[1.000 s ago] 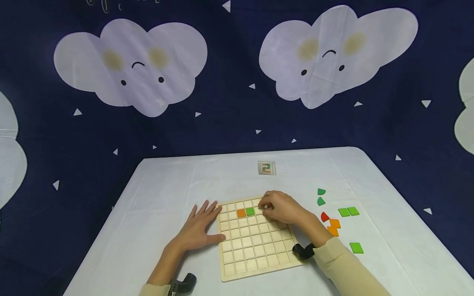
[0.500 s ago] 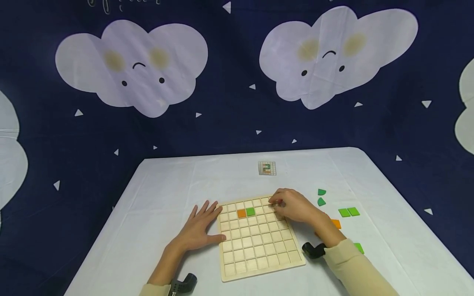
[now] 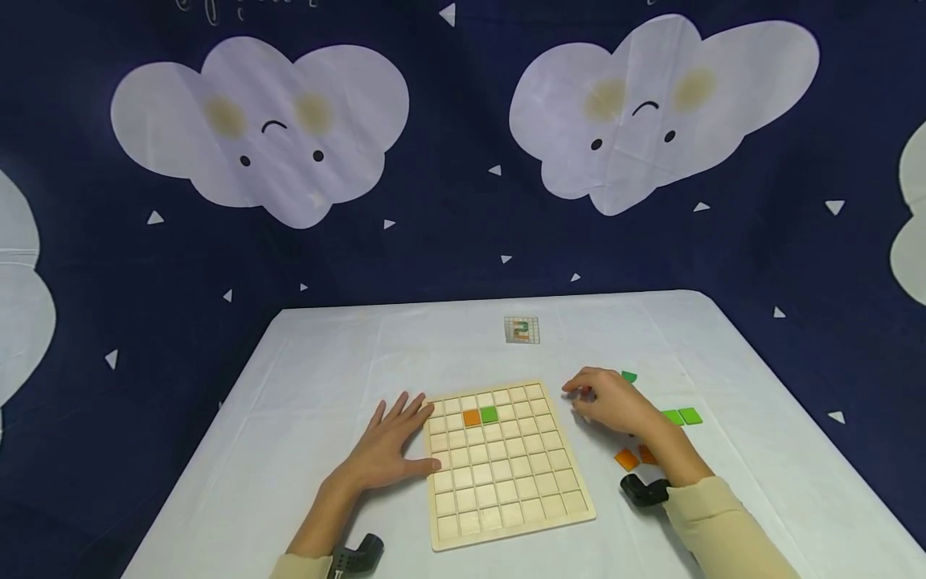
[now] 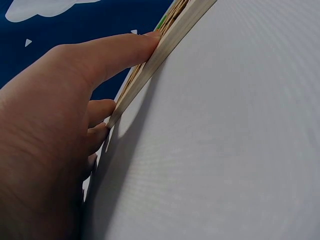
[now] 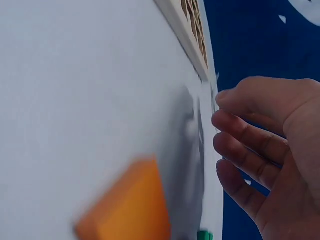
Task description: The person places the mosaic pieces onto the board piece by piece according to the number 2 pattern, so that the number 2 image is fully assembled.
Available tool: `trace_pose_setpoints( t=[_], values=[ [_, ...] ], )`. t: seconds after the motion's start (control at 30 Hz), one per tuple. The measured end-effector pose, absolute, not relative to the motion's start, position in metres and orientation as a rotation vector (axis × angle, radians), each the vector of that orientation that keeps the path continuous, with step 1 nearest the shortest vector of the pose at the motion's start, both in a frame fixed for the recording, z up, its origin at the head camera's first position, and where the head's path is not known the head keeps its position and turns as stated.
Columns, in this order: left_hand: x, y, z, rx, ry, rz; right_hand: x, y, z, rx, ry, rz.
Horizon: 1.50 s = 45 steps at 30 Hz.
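My left hand (image 3: 391, 446) rests at the left edge of a pale wooden grid board (image 3: 512, 492), fingers spread. In the left wrist view its thumb (image 4: 120, 52) lies on the board's rim. Two square tiles, one orange (image 3: 472, 417) and one green (image 3: 489, 414), sit side by side in the upper part of the grid. My right hand (image 3: 615, 400) hovers right of the board's far corner, fingers loosely curved. No tile shows in its fingers (image 5: 245, 172) in the right wrist view. Green tiles (image 3: 690, 416) and orange tiles (image 3: 626, 459) lie near its forearm.
A small card (image 3: 522, 330) with a coloured grid pattern lies beyond the board. One dark green piece (image 3: 629, 376) shows partly behind the right hand, and the right arm covers other loose pieces. A dark blue cloth with clouds (image 3: 448, 257) hangs behind the white table.
My right hand has moved right, from over the board's upper cells to beside the board. Its forearm now covers some loose pieces and uncovers an orange one. The left hand has stayed put.
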<state>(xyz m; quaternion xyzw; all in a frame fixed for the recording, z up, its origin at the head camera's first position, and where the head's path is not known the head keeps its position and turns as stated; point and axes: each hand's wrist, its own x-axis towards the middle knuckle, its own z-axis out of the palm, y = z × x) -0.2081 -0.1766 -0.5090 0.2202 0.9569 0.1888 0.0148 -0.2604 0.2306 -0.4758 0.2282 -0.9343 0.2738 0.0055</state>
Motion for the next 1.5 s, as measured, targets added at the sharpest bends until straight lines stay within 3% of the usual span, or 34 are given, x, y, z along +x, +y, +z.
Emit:
trace_pose_setpoints(
  t=[0.43, 0.7, 1.5],
  values=[
    [-0.207, -0.176, -0.508, 0.707, 2.991, 0.627, -0.261, 0.277, -0.483, 0.599, -2.909, 0.744],
    [-0.207, -0.176, -0.508, 0.696, 2.989, 0.631, -0.257, 0.288, -0.487, 0.458, -2.951, 0.706],
    [-0.207, -0.175, -0.507, 0.692, 2.988, 0.604, -0.252, 0.317, -0.49, 0.397, -2.978, 0.77]
  ],
)
